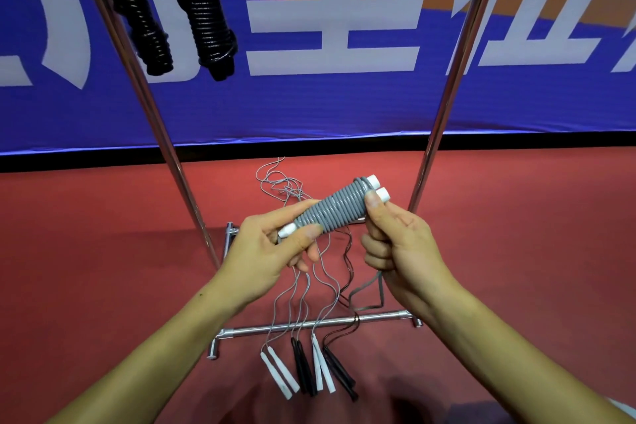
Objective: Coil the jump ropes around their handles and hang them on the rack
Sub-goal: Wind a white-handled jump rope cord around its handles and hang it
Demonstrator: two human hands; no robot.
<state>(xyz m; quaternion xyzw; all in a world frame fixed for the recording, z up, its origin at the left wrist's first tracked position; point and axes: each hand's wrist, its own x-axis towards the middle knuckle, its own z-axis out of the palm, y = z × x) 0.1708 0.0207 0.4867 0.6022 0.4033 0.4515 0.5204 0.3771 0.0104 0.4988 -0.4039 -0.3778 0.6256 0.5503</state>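
Both hands gripped the grey coil (330, 213): left hand (272, 248) one end, right hand (395, 237) the other. Winding looked nearly finished; next, secure the tail (370, 296) and hang it above on the rack (444, 107).

Red floor (516, 251): rack base (309, 323), loose rope tangle (285, 186), white handles (280, 372), black handles (339, 372).

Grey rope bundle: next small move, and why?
Probably wrap the loose grey tail hanging below the right hand around the grey rope bundle. The left hand holds the other end; the coil looks nearly full.
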